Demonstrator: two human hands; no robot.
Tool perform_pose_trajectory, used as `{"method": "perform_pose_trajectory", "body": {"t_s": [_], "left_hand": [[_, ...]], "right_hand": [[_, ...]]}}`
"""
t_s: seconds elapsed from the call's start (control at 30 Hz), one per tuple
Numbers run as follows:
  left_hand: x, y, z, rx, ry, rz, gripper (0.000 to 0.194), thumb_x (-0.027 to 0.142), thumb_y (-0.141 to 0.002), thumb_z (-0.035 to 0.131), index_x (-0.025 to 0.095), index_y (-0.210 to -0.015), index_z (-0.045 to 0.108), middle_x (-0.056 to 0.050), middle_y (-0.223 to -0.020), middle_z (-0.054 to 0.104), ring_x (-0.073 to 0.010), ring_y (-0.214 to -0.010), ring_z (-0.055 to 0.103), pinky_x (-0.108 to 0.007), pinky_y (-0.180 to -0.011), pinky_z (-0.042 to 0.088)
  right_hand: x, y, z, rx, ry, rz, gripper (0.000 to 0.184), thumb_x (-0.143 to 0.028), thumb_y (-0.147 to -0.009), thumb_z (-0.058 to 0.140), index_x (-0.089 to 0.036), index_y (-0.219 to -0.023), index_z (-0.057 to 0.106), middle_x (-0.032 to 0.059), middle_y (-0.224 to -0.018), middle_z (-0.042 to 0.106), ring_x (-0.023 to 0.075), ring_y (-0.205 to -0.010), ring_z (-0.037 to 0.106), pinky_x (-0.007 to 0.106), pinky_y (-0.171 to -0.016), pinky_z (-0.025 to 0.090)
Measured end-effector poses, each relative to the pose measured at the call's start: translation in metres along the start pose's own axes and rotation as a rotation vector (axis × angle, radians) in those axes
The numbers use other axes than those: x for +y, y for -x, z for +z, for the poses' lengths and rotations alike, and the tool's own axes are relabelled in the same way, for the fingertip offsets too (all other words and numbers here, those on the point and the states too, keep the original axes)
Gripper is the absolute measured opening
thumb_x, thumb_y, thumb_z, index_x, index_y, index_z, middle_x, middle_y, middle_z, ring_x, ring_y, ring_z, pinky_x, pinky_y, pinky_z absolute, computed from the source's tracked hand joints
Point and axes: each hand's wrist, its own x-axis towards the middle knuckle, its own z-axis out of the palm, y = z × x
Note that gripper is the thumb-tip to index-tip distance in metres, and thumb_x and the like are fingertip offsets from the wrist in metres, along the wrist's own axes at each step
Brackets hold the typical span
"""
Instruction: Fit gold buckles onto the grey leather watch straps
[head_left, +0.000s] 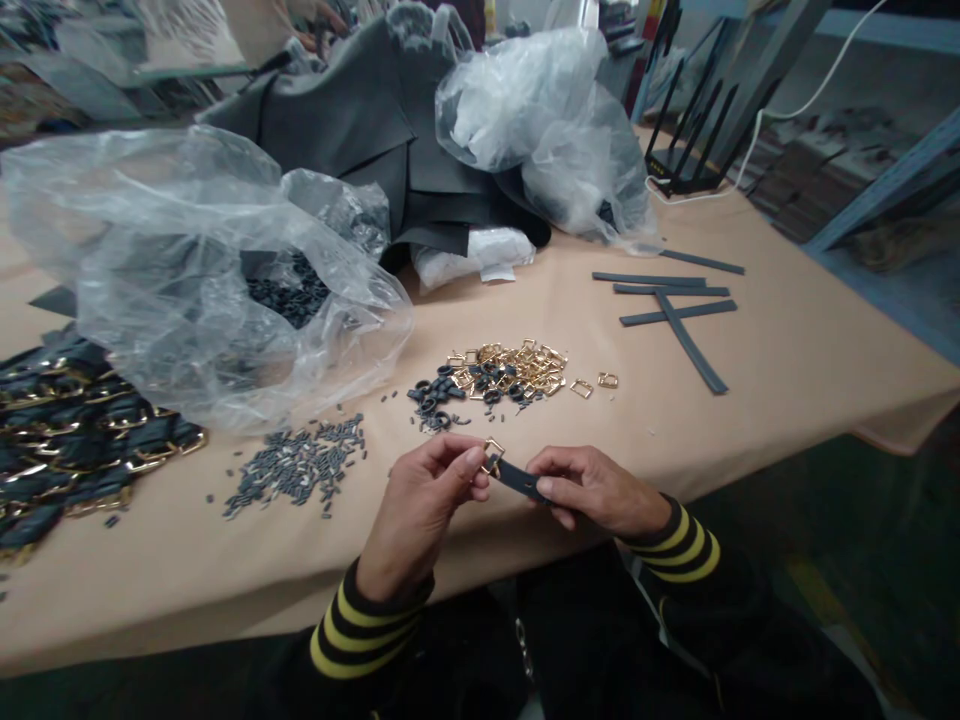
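Observation:
Between my hands is a short dark strap [517,478] with a gold buckle [493,457] at its left end. My left hand [429,500] pinches the buckle between thumb and fingertips. With thumb and fingers closed, my right hand [596,488] grips the strap's other end, and a small hole shows near the thumb. Just beyond them lies a heap of gold buckles [517,368], with dark strap loops [435,398] mixed in at its left. Many small dark pieces [296,465] are scattered left of my left hand.
Loose dark strips [690,340] lie at the right. Finished-looking buckled straps [82,430] are piled at far left. A clear plastic bag [187,300] holds dark parts; another bag [555,130], dark sheet material [337,110] and a router [686,170] stand at the back.

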Motion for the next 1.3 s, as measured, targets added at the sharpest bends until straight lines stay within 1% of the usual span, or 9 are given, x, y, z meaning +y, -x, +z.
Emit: {"method": "perform_pose_trajectory", "body": {"t_s": [0.2,0.37,0.43,0.53,0.63,0.77,0.97,1.17,1.3], "left_hand": [[-0.009,-0.002,0.003,-0.146,0.314,-0.191,0.012,0.019,-0.072,0.066,0.012,-0.074,0.057,0.004,-0.056,0.052,-0.0011,-0.047,0.047,-0.008,-0.044,0.04],[-0.018,-0.001,0.009,-0.189,0.458,-0.247,0.019,0.019,-0.067,0.07,0.011,-0.075,0.056,0.003,-0.058,0.051,-0.0015,-0.047,0.044,-0.009,-0.041,0.037],[-0.022,0.001,0.015,-0.193,0.432,-0.245,0.019,0.019,-0.067,0.07,0.012,-0.075,0.054,0.003,-0.059,0.051,-0.0024,-0.049,0.045,-0.01,-0.043,0.038],[-0.029,0.003,0.024,-0.143,0.367,-0.147,0.016,0.02,-0.071,0.066,0.014,-0.076,0.052,0.003,-0.061,0.052,-0.0038,-0.05,0.045,-0.013,-0.046,0.039],[-0.034,0.003,0.029,-0.083,0.296,-0.055,0.013,0.021,-0.074,0.062,0.017,-0.078,0.05,0.004,-0.063,0.051,-0.0047,-0.051,0.045,-0.015,-0.047,0.04],[-0.035,0.003,0.026,-0.086,0.184,-0.025,0.011,0.023,-0.075,0.061,0.018,-0.079,0.051,0.005,-0.066,0.05,-0.0058,-0.054,0.046,-0.018,-0.052,0.041],[-0.029,0.012,0.015,-0.133,-0.008,-0.021,0.015,0.026,-0.076,0.059,0.015,-0.086,0.061,-0.003,-0.081,0.06,-0.014,-0.076,0.054,-0.025,-0.071,0.044],[-0.034,0.012,0.018,0.009,0.006,0.008,0.017,0.03,-0.076,0.058,0.013,-0.076,0.061,-0.002,-0.071,0.059,-0.0124,-0.067,0.053,-0.025,-0.068,0.043],[-0.037,0.012,0.022,0.053,0.029,0.024,0.017,0.03,-0.074,0.059,0.013,-0.075,0.062,-0.002,-0.069,0.06,-0.0119,-0.065,0.053,-0.024,-0.066,0.043]], "right_hand": [[0.0,0.001,0.002,-0.048,-0.078,-0.08,0.014,-0.024,-0.083,0.052,-0.013,-0.089,0.057,0.0019,-0.075,0.059,0.0031,-0.045,0.045,0.016,-0.044,0.035],[0.0,0.0,0.001,-0.028,-0.05,-0.1,0.014,-0.024,-0.083,0.051,-0.013,-0.09,0.056,0.0001,-0.071,0.056,0.0034,-0.045,0.044,0.016,-0.043,0.035],[0.001,0.0,0.004,0.043,0.02,-0.097,0.011,-0.023,-0.083,0.05,-0.014,-0.089,0.054,-0.0015,-0.068,0.054,0.0038,-0.046,0.044,0.016,-0.043,0.035],[0.0,-0.001,0.012,0.248,0.167,-0.106,0.005,-0.018,-0.081,0.052,-0.017,-0.085,0.048,-0.0032,-0.069,0.052,0.0047,-0.049,0.046,0.016,-0.046,0.038],[-0.003,-0.001,0.021,0.366,0.29,-0.178,0.013,-0.012,-0.079,0.052,-0.018,-0.089,0.047,-0.0024,-0.074,0.056,0.0077,-0.06,0.054,0.019,-0.058,0.044],[-0.006,-0.001,0.025,0.385,0.397,-0.284,0.014,-0.013,-0.08,0.053,-0.018,-0.094,0.054,0.0006,-0.083,0.06,0.011,-0.075,0.058,0.022,-0.071,0.045],[-0.008,-0.001,0.023,0.352,0.455,-0.183,0.003,-0.02,-0.081,0.052,-0.018,-0.083,0.054,-0.002,-0.069,0.057,0.009,-0.059,0.054,0.021,-0.059,0.042],[-0.012,0.0,0.025,0.327,0.517,-0.131,0.003,-0.018,-0.081,0.049,-0.019,-0.082,0.052,-0.002,-0.068,0.055,0.0103,-0.06,0.052,0.021,-0.058,0.04],[-0.014,0.001,0.027,0.348,0.531,-0.108,0.004,-0.017,-0.08,0.049,-0.019,-0.08,0.052,-0.0019,-0.068,0.054,0.0112,-0.062,0.052,0.022,-0.059,0.04]]}}
